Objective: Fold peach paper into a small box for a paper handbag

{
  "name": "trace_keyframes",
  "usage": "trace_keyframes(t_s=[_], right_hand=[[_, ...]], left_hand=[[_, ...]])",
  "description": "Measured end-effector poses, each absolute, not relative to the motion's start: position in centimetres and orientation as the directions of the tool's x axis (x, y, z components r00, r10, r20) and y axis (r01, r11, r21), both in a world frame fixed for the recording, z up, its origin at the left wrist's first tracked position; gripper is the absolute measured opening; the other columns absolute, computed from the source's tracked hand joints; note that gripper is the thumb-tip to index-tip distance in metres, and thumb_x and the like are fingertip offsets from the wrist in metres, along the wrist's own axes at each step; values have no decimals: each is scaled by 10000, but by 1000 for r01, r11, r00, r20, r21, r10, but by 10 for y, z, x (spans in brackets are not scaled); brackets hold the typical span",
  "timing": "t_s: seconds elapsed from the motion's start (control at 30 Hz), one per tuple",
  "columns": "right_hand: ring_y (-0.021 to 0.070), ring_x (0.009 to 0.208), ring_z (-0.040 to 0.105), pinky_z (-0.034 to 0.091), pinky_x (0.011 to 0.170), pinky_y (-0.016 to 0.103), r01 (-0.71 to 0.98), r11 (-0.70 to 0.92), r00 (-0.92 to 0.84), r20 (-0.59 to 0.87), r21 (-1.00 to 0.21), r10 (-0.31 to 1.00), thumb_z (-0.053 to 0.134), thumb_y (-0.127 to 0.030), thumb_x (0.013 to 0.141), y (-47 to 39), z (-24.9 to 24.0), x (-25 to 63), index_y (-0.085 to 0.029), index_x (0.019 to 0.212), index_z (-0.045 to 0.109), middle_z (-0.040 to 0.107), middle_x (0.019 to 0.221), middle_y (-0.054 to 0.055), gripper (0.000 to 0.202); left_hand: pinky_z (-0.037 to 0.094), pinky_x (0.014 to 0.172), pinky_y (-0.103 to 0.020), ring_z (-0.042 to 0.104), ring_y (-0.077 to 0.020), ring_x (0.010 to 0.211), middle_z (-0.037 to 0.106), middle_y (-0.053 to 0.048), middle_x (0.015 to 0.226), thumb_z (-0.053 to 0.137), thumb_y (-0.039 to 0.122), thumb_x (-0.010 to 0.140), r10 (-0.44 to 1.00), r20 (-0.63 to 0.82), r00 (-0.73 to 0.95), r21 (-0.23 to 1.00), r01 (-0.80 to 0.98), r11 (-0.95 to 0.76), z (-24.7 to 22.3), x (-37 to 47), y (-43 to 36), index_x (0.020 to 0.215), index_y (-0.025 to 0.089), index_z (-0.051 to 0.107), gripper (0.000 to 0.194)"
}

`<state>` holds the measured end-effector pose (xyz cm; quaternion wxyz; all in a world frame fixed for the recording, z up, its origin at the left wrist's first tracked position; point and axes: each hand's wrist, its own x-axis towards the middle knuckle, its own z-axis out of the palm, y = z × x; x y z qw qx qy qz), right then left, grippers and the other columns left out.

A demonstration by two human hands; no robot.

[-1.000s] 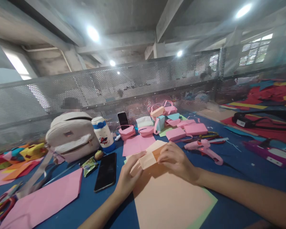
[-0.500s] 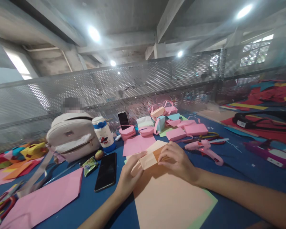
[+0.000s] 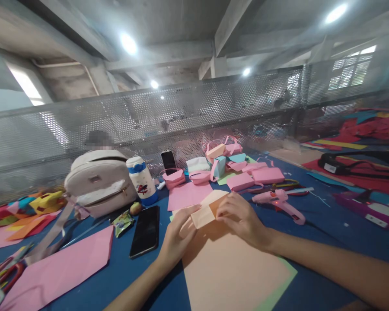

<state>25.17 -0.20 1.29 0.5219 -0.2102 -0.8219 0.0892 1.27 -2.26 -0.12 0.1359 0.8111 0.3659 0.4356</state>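
Observation:
A small folded peach paper piece (image 3: 203, 217), box-like with a pointed flap, is held between both hands above a stack of peach sheets (image 3: 233, 272) with a green sheet under it. On its left side, my left hand (image 3: 178, 233) grips the edge between thumb and fingers. My right hand (image 3: 241, 218) pinches the right side, where the paper looks darker orange in shade. A pink glue gun (image 3: 280, 203) lies to the right of my right hand. Pink paper (image 3: 189, 195) lies just behind the folded piece.
Small pink paper bags (image 3: 267, 175), a white-and-blue bottle (image 3: 141, 181), a backpack (image 3: 99, 183) and a standing phone (image 3: 168, 161) line the back. Left are a black phone (image 3: 145, 232), a snack packet (image 3: 123, 222), pink paper (image 3: 65, 268) and scissors (image 3: 6, 274). A purple device (image 3: 369, 209) is right.
The view has shifted very slightly. Both hands keep their hold on the folded piece, with the right fingers moved a little.

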Motion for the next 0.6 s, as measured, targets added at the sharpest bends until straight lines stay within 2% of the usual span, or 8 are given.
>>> trace_keyframes(t_s=[0.37, 0.6], right_hand=[[201, 790, 516, 362, 758, 350, 294, 863, -352, 793, -410, 497, 501, -294, 997, -1, 13, 251, -218, 820, 549, 620, 785, 18, 198], [196, 764, 523, 357, 779, 370, 314, 878, -345, 818, -362, 460, 561, -338, 975, 0, 13, 253, -227, 795, 637, 686, 786, 8, 225]], left_hand=[[466, 995, -387, 588, -249, 1186, 646, -93, 1264, 543, 142, 897, 703, 625, 339, 518, 494, -698, 1, 14, -23, 1294, 242, 570, 410], [475, 994, -399, 599, -255, 1177, 654, -93, 1258, 548, 159, 897, 707, 628, 326, 523, 495, -693, 2, 15, -24, 1287, 241, 582, 400]])
